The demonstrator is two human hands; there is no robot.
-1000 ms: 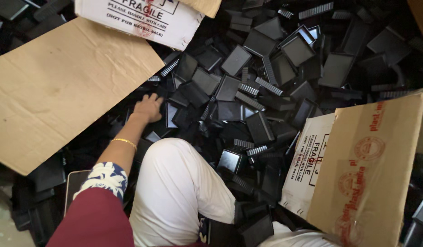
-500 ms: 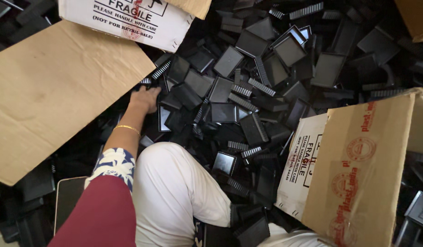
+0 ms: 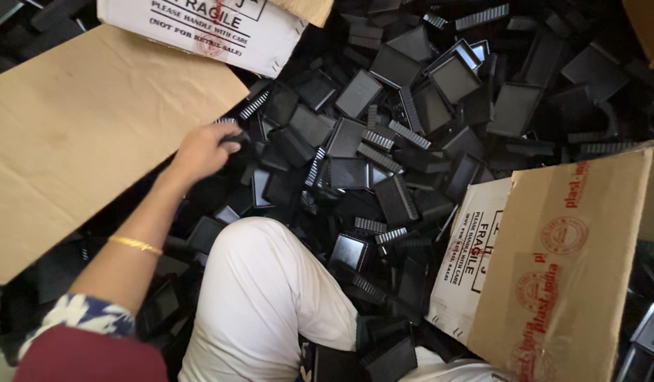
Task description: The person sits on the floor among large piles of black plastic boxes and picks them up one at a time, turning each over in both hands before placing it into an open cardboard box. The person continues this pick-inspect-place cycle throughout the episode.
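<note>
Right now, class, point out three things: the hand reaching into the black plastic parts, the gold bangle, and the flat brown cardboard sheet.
Left hand (image 3: 199, 150), head view, on its back.
Gold bangle (image 3: 134, 244), head view, on the band across the forearm.
Brown cardboard sheet (image 3: 86, 134), head view, on its bare middle.

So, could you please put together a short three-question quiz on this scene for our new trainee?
1. True or false: the left hand is closed on a small black part from the pile of black plastic pieces.
2. What lies directly left of that hand? A) a flat brown cardboard sheet B) a metal tray C) a blue bucket
3. What is worn on the left wrist?

Key: 1 true; 2 A; 3 a thin gold bangle.
</note>
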